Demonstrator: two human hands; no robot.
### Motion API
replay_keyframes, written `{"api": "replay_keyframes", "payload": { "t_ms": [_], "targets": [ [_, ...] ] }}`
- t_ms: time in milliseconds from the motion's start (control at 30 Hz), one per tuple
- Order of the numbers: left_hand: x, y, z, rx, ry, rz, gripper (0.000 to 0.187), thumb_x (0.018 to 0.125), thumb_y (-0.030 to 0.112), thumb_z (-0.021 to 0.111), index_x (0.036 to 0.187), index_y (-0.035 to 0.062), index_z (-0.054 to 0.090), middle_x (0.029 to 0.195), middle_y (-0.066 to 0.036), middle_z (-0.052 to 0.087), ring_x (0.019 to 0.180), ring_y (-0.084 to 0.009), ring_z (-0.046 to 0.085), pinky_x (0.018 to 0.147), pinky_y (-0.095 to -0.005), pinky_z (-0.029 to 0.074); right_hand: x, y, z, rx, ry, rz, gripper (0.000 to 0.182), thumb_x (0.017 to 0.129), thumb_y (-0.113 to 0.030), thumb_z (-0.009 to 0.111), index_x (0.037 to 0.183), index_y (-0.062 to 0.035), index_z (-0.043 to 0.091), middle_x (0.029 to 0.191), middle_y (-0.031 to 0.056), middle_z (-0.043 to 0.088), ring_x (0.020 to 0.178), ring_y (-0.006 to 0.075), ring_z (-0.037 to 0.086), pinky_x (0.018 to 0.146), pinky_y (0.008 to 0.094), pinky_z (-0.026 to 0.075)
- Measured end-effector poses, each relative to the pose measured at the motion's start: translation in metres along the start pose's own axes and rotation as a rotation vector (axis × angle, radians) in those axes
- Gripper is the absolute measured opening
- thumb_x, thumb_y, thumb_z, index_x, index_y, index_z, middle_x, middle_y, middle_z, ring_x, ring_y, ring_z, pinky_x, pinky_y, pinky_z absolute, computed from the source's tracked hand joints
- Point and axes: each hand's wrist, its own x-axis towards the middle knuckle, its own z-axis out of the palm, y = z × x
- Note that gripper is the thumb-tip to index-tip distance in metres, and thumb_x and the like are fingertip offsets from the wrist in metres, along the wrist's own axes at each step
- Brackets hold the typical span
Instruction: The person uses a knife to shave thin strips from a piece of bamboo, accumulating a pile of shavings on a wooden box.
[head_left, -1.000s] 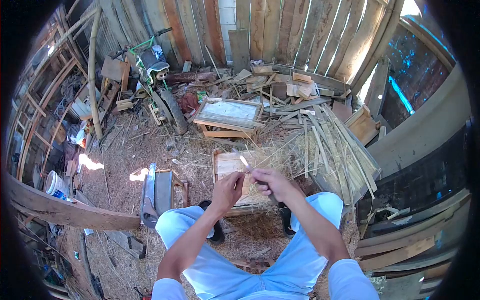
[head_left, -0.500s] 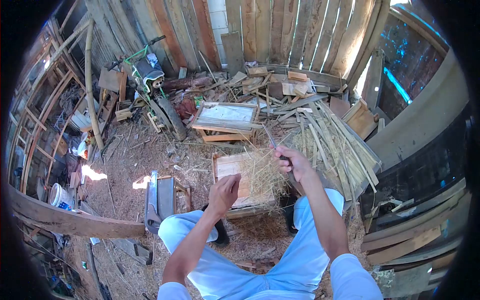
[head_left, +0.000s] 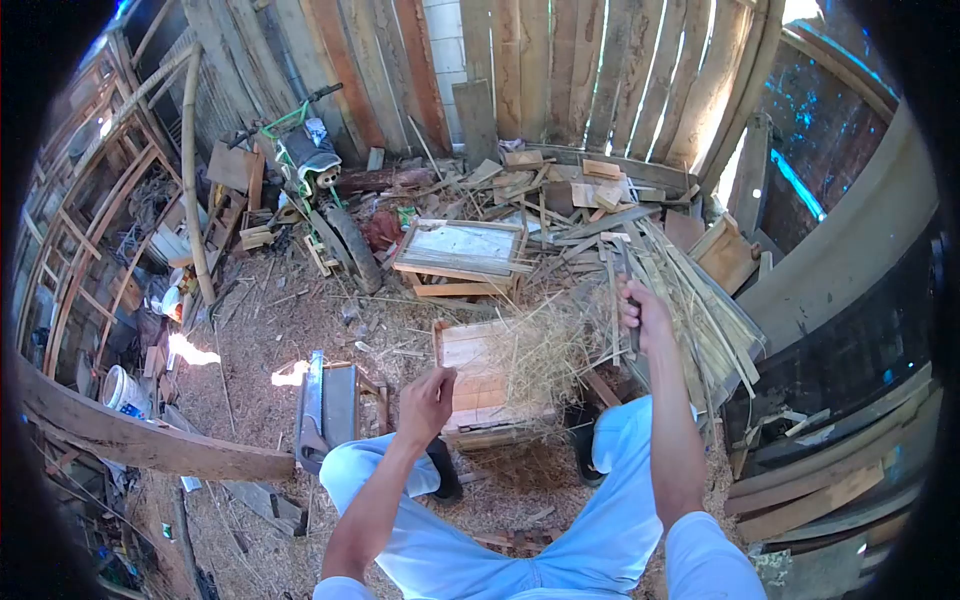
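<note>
My right hand (head_left: 650, 318) is wrapped round the dark handle of a knife (head_left: 627, 264), whose narrow blade points up and away from me. It is raised to the right, in front of the stacked wood strips. My left hand (head_left: 427, 402) is closed in a pinch at the left side of a low wooden box (head_left: 465, 348); anything between its fingertips is too small to make out. Thin, straw-like wood slivers (head_left: 548, 360) lie heaped over the right part of the box, between my two hands.
A handsaw (head_left: 313, 410) rests along a small bench (head_left: 341, 405) at my left knee. Beyond the box stands a framed wooden piece (head_left: 462, 245). Long wood strips (head_left: 690, 300) are piled at the right. A green bike (head_left: 325, 200) stands at the back left, and a beam (head_left: 150, 440) crosses the left.
My right hand has moved right with the knife, away from the heap of slivers, and the blade now stands more upright. My left hand has shifted slightly left and down, still pinched.
</note>
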Motion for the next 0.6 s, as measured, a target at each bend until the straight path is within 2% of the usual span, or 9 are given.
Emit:
{"api": "replay_keyframes", "payload": {
  "t_ms": [67,167,200,267,300,400,433,500,600],
  "targets": [
    [0.002,-0.003,0.000,0.031,0.025,-0.075,0.003,0.082,0.005,0.059,0.084,0.0050,0.058,0.076,-0.013,0.062,0.066,-0.0311,0.061,0.055,-0.0382,0.048,-0.018,0.005,0.014,-0.194,-0.024,0.063,0.024,0.088,-0.012,0.052,0.110,-0.0017,0.054,0.073,-0.0022,0.050,0.049,0.0033,0.037,0.037,0.0151,0.026],
    [0.014,-0.001,0.019,0.045,0.102,0.031,0.003,0.082,0.006,0.059,0.084,0.0050,0.057,0.075,-0.013,0.061,0.065,-0.0317,0.061,0.055,-0.0386,0.048,-0.044,0.047,0.048,-0.323,-0.185,0.231,0.030,0.091,-0.014,0.051,0.119,-0.0042,0.051,0.075,-0.0006,0.051,0.049,0.0026,0.036,0.037,0.0157,0.026],
    [0.016,0.001,0.023,0.026,0.061,-0.007,0.004,0.082,0.006,0.060,0.085,0.0048,0.057,0.078,-0.014,0.062,0.066,-0.0319,0.061,0.055,-0.0382,0.048,-0.052,0.062,0.062,-0.343,-0.228,0.292,0.032,0.092,-0.014,0.050,0.123,-0.0057,0.049,0.075,-0.0005,0.051,0.050,0.0023,0.035,0.038,0.0160,0.026],
    [0.020,0.015,0.026,-0.005,0.043,-0.014,0.004,0.082,0.005,0.060,0.085,0.0046,0.058,0.079,-0.014,0.063,0.067,-0.0320,0.062,0.055,-0.0381,0.048,-0.065,0.088,0.083,-0.405,-0.360,0.330,0.032,0.093,-0.018,0.051,0.123,-0.0070,0.050,0.079,0.0007,0.052,0.051,0.0025,0.036,0.039,0.0159,0.028],
    [0.022,0.019,0.026,-0.030,0.034,-0.023,0.004,0.081,0.005,0.060,0.085,0.0044,0.058,0.080,-0.014,0.063,0.068,-0.0322,0.062,0.055,-0.0379,0.049,-0.068,0.096,0.090,-0.399,-0.358,0.325,0.032,0.093,-0.018,0.051,0.123,-0.0070,0.050,0.079,0.0007,0.052,0.051,0.0025,0.036,0.039,0.0159,0.028],
    [0.025,0.021,0.031,-0.059,-0.004,-0.031,0.005,0.081,0.005,0.061,0.085,0.0034,0.057,0.078,-0.015,0.064,0.067,-0.0313,0.063,0.057,-0.0373,0.049,-0.063,0.107,0.095,-0.301,-0.501,0.321,0.023,0.094,-0.020,0.051,0.112,-0.0050,0.053,0.081,0.0006,0.054,0.051,0.0026,0.038,0.040,0.0154,0.030],
    [0.025,0.021,0.031,-0.060,-0.006,-0.033,0.005,0.081,0.005,0.061,0.085,0.0034,0.057,0.078,-0.015,0.064,0.067,-0.0313,0.063,0.057,-0.0373,0.049,-0.059,0.107,0.091,-0.301,-0.499,0.324,0.023,0.094,-0.020,0.051,0.112,-0.0050,0.053,0.081,0.0006,0.054,0.051,0.0026,0.038,0.040,0.0154,0.030],
    [0.026,0.023,0.032,-0.162,-0.032,-0.066,0.006,0.083,0.006,0.061,0.084,0.0022,0.057,0.075,-0.016,0.063,0.062,-0.0296,0.062,0.055,-0.0356,0.048,-0.052,0.103,0.086,-0.144,-0.431,0.390,0.018,0.093,-0.018,0.053,0.102,-0.0040,0.058,0.080,0.0009,0.055,0.052,0.0027,0.039,0.039,0.0153,0.029],
    [0.027,0.022,0.031,-0.230,-0.030,-0.058,0.007,0.084,0.007,0.061,0.085,0.0014,0.057,0.072,-0.017,0.062,0.057,-0.0274,0.061,0.052,-0.0336,0.047,-0.051,0.098,0.086,-0.201,-0.426,0.372,0.019,0.092,-0.017,0.054,0.105,-0.0040,0.058,0.078,0.0003,0.054,0.051,0.0027,0.039,0.038,0.0153,0.029]
  ]
}}
